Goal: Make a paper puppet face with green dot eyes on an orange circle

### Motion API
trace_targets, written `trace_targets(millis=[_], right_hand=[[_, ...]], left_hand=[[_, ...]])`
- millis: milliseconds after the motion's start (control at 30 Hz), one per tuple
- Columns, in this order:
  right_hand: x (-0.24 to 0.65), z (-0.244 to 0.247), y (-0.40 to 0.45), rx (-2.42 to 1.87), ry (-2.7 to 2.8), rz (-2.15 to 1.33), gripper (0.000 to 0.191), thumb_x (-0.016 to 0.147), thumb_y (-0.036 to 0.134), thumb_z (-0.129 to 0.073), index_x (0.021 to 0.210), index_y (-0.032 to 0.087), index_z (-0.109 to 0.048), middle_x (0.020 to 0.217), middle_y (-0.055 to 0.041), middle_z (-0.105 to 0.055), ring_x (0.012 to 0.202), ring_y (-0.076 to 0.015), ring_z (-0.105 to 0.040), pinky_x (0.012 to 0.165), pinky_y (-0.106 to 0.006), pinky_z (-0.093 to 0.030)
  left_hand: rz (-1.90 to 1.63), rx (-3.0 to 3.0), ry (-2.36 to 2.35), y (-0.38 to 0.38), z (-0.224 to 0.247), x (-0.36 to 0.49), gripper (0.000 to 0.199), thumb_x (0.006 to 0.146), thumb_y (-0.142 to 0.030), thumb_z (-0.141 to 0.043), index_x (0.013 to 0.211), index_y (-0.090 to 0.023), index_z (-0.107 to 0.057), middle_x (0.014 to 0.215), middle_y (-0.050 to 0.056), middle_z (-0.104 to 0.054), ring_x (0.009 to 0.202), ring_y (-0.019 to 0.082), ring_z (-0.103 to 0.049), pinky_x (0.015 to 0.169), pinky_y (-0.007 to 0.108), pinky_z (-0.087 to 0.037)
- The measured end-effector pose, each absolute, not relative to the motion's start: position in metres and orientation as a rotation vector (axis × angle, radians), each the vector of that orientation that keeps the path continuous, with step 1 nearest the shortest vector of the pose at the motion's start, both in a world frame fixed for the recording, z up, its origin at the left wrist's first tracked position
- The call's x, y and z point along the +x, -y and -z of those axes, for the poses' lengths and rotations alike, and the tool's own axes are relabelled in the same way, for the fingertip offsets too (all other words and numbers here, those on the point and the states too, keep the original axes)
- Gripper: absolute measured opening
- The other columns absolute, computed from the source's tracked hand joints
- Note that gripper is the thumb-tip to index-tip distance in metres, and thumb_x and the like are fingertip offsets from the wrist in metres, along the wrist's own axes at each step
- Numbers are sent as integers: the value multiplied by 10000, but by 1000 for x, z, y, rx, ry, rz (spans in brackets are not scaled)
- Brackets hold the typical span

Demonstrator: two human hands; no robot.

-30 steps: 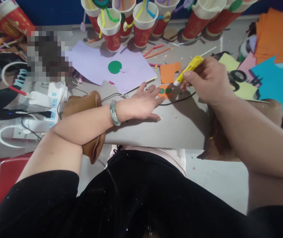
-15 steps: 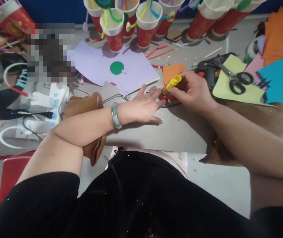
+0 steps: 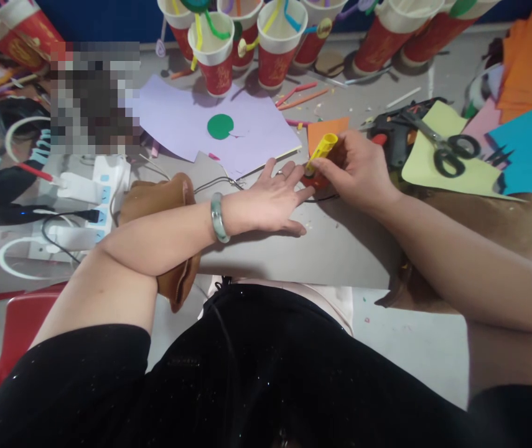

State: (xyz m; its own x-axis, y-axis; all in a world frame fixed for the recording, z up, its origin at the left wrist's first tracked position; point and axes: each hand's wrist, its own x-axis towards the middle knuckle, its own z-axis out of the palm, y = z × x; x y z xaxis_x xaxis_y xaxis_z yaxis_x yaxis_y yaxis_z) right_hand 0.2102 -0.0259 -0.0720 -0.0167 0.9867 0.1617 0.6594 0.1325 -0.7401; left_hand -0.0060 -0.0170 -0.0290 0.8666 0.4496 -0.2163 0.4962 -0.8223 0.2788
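Observation:
My right hand (image 3: 356,168) grips a yellow tube (image 3: 323,148) between thumb and fingers, its open end tilted up to the right. Its lower end meets a small orange-red piece (image 3: 316,180) on the table, partly hidden by my fingers. My left hand (image 3: 275,198) lies palm down with fingers spread, its fingertips beside that piece. Behind the tube lies an orange paper (image 3: 338,127). A green paper disc (image 3: 220,127) rests on purple paper (image 3: 177,124) beyond my left hand.
Paper cups (image 3: 215,59) with bent straws stand along the back. Scissors (image 3: 449,163) lie on yellow-green paper (image 3: 427,175) at the right, near blue paper (image 3: 531,165). A white power strip (image 3: 107,186) with cables sits at the left. Brown cushioned pads (image 3: 154,193) lie under both forearms.
My right hand and the yellow tube have shifted slightly left, and the tube stands a bit more upright. My left hand has hardly moved.

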Motion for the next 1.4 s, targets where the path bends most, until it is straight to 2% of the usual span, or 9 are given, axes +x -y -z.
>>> trace_targets(millis=[267, 400, 533, 700, 833, 933, 1033, 1167, 1400], right_hand=[[215, 71, 13, -1563, 1153, -941, 559, 801, 728, -850, 953, 319, -500, 904, -77, -822, 869, -295, -784, 793, -502, -667], [213, 62, 21, -1540, 1348, -936, 573, 755, 731, -884, 948, 318, -537, 937, -80, -808, 860, -296, -771, 837, -529, -651], [212, 64, 29, -1588, 1619, -782, 532, 766, 720, -874, 923, 321, -559, 990, -87, -789, 1015, -355, -757, 965, -590, -596], [211, 70, 31, -1600, 1739, -730, 414, 845, 638, -831, 929, 330, -567, 1006, -81, -786, 1059, -351, -743, 1045, -597, -568], [206, 72, 29, -1590, 1538, -793, 464, 822, 636, -854, 925, 335, -515, 945, -50, -788, 910, -305, -756, 939, -566, -611], [207, 74, 22, -1546, 1238, -948, 569, 773, 723, -854, 930, 335, -469, 851, -14, -792, 772, -276, -757, 819, -544, -649], [213, 73, 16, -1527, 1081, -994, 617, 731, 780, -859, 933, 331, -487, 841, -11, -803, 770, -275, -771, 795, -538, -665], [217, 67, 22, -1550, 1245, -971, 577, 736, 699, -912, 939, 328, -518, 893, -44, -813, 832, -281, -768, 810, -513, -656], [208, 65, 33, -1619, 1721, -665, 437, 821, 649, -845, 878, 322, -562, 919, -75, -766, 931, -322, -734, 969, -576, -592]], left_hand=[[83, 2721, -665, 14, 39, -8, 748, 914, -595, -692, 1557, -225, -589, 1548, 249, -559, 1477, 499, -438, 1232, 705, -243], [94, 2714, -689, 16, 37, -8, 742, 911, -566, -711, 1548, -202, -595, 1583, 252, -527, 1495, 493, -427, 1254, 692, -218], [134, 2701, -716, 17, 34, -7, 704, 916, -582, -717, 1484, -173, -647, 1613, 260, -486, 1525, 491, -404, 1277, 675, -183], [135, 2731, -709, 17, 35, -7, 666, 928, -607, -698, 1445, -188, -678, 1607, 248, -497, 1526, 477, -402, 1271, 675, -196], [137, 2741, -707, 16, 35, -7, 740, 911, -599, -712, 1523, -193, -617, 1594, 251, -516, 1506, 477, -421, 1261, 678, -210], [131, 2742, -696, 16, 34, -7, 757, 910, -598, -706, 1551, -212, -590, 1562, 251, -545, 1463, 472, -457, 1232, 671, -260], [150, 2741, -708, 16, 33, -6, 757, 912, -613, -694, 1545, -208, -597, 1566, 266, -537, 1435, 480, -468, 1212, 672, -282], [126, 2734, -690, 16, 34, -7, 766, 906, -591, -708, 1551, -196, -591, 1585, 265, -526, 1463, 494, -443, 1226, 690, -252], [173, 2720, -717, 17, 32, -7, 712, 924, -581, -704, 1501, -170, -640, 1637, 265, -475, 1525, 484, -403, 1268, 675, -198]])
